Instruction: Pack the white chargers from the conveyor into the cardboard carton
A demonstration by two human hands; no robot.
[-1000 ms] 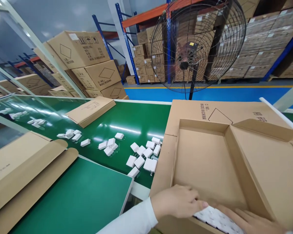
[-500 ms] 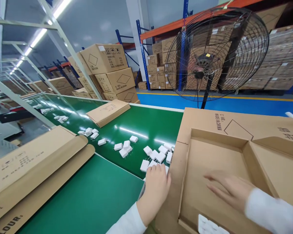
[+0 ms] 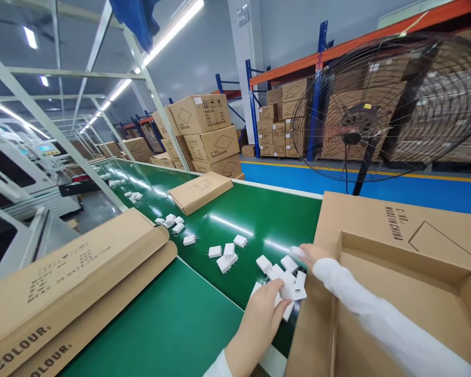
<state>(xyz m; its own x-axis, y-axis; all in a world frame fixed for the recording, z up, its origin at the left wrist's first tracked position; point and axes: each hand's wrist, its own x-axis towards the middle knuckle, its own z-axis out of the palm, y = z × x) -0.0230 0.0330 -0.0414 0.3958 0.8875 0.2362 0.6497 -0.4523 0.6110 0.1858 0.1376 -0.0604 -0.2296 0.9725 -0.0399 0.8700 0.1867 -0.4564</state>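
Several white USB wall chargers (image 3: 277,272) with metal prongs lie in a loose heap on the green belt (image 3: 275,214), beside the open cardboard box. My left hand (image 3: 264,317) is closed at the near side of the heap, its thumb and fingers pinching a charger whose USB port (image 3: 297,291) faces me. At the far right of the heap, my right hand (image 3: 315,253) reaches across the box's left edge and grips another charger (image 3: 298,252) by its end. Its fingers are partly hidden behind the sleeve and wrist.
The open cardboard box (image 3: 335,314) stands at the right, over the belt's end. Further chargers (image 3: 224,259) lie in clusters up the belt. A flat carton (image 3: 202,191) rests on the belt, folded cartons (image 3: 78,272) at left. A large fan (image 3: 361,118) stands behind.
My right hand has moved from inside the box to the charger heap and taken a charger. My left hand now pinches a charger. The view has shifted, so the scene sits further right.
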